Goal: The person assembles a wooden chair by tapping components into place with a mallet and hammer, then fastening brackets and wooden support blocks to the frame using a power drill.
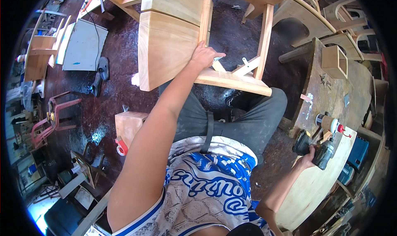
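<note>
A light wooden chair frame (165, 50) lies tipped over the person's knees, its broad panels at the left. My left hand (202, 57) rests on the inner rail, fingers apart and one finger stretched over the opening. Small pale pieces, one a corner brace (247, 67), show in the frame's lower corner beside that hand. At the right, my right hand (307, 159) is closed round the grip of a black cordless drill (323, 154), held beside the workbench.
A worn workbench (351, 91) at the right carries an open wooden box (334, 62) and a glue bottle (326, 122). Below it is a pale curved board (306, 198). A wooden block (128, 124) with a red tape dispenser (121, 146) stands left of the legs. Sandals (101, 72) lie on the floor.
</note>
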A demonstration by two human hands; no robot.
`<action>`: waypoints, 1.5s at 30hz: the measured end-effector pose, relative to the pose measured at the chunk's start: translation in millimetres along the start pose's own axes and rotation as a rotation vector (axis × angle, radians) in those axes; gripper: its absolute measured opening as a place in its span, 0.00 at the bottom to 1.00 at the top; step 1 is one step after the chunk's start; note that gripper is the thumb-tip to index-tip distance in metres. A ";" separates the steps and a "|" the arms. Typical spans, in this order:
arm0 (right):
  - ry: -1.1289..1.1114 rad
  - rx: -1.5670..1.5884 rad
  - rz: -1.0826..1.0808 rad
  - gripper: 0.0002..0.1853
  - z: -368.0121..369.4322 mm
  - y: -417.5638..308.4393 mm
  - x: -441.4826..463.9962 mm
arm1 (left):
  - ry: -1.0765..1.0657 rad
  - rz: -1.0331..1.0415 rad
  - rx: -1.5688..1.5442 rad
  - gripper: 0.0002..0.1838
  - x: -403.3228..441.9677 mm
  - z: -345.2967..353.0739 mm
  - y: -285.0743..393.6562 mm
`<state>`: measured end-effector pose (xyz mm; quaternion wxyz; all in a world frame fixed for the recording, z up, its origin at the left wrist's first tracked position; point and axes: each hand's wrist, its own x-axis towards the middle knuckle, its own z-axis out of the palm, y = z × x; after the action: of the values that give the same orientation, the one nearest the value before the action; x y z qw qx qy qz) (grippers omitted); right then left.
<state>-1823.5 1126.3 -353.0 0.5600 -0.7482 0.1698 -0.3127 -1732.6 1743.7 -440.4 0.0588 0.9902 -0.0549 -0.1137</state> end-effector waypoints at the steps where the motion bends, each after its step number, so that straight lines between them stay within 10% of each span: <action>1: -0.082 0.014 0.007 0.16 -1.2 -12.2 -4.5 | 0.012 0.012 -0.009 0.32 0.3 0.2 -0.1; 15: -1.209 -0.387 -0.573 0.28 238.2 -157.8 -38.2 | -0.050 -0.065 -0.081 0.32 1.7 -1.0 -2.0; 45: -1.498 -0.774 -0.974 0.33 358.7 -160.6 -147.9 | 0.037 -0.072 -0.193 0.27 4.9 17.1 -7.8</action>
<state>-1713.3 1528.8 -306.1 0.0477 -0.8738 -0.4676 0.1242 -1731.1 1749.0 -459.0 0.1510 0.9832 -0.0071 -0.1020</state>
